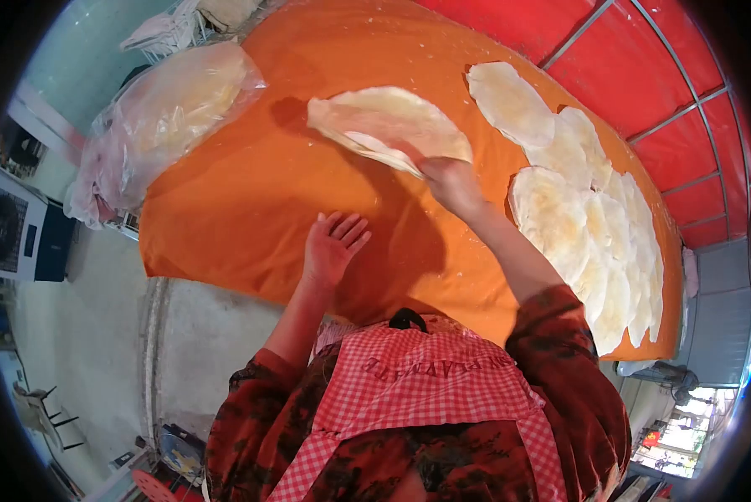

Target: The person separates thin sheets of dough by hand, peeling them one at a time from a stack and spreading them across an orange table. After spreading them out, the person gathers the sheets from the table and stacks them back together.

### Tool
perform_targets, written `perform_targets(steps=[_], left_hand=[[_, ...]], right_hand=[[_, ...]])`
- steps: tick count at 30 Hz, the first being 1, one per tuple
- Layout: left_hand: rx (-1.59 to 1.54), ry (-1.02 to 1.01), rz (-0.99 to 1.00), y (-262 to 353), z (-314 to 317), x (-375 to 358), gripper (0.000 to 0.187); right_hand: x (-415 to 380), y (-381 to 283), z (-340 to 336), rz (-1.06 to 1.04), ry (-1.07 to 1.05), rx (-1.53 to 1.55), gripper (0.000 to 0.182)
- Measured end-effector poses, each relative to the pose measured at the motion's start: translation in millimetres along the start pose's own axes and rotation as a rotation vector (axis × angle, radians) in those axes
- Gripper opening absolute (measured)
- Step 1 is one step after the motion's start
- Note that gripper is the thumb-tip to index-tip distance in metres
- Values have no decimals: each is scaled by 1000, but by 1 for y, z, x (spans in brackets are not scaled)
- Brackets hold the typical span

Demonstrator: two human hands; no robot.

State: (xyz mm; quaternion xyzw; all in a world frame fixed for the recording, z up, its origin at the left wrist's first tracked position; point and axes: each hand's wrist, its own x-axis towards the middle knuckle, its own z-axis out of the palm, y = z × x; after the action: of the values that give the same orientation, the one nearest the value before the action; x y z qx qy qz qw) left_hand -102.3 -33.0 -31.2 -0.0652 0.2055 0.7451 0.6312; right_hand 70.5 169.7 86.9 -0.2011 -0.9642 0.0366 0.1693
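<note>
My right hand [452,184] is closed on the near right edge of a thin, pale flatbread [392,117], which hangs above the orange cloth [225,201] and looks slightly blurred. Palm up and fingers spread, my left hand [335,243] holds nothing; it is below and left of the flatbread, not touching it. To the right, several pale flatbreads [551,217] lie overlapping on the cloth. A single one [509,105] is at the upper end of that group, its lower edge meeting the others.
A clear plastic bag [170,109] with pale flat pieces inside sits at the cloth's left edge. A red panel wall with metal bars [635,75] runs along the far right side. A white and dark appliance [20,226] stands at the far left.
</note>
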Motion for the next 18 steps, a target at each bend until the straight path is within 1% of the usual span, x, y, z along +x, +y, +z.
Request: perform_targets(steps=[2, 4, 6, 8, 9, 10, 11, 13, 15, 16, 17, 18], left_hand=[[-104, -121, -56, 3, -1, -4, 54], [-177, -265, -115, 1, -11, -3, 62], [-218, -438, -174, -9, -28, 9, 70], [-93, -310, -131, -20, -15, 10, 71], [-24, -252, -106, -24, -8, 10, 71], [-58, -261, -144, -22, -6, 9, 70], [-35, -265, -141, -24, -3, 8, 68], [3, -274, -128, -27, 6, 9, 64], [139, -165, -137, -26, 16, 11, 59], [210, -116, -143, -26, 21, 12, 57], [266, -139, -96, -23, 25, 12, 56], [323, -179, -61, -19, 29, 13, 56]], right_hand=[[-48, -5, -23, -70, 43, 3, 28], [-110, -10, -29, -150, 121, 93, 24], [-172, 2, -29, -115, -159, 9, 26], [-219, 29, -17, -32, -297, -156, 29], [-223, 27, -21, 8, -359, -239, 31], [-226, 21, -18, 92, -464, -379, 36], [-225, 14, -9, 188, -380, -162, 37], [-194, -19, 1, 360, -200, 265, 42], [-150, -82, -1, 498, -143, 503, 60], [-129, -109, -4, 455, -150, 505, 69], [-113, -130, -3, 416, -152, 502, 78], [-103, -143, 5, 387, -98, 342, 75]])
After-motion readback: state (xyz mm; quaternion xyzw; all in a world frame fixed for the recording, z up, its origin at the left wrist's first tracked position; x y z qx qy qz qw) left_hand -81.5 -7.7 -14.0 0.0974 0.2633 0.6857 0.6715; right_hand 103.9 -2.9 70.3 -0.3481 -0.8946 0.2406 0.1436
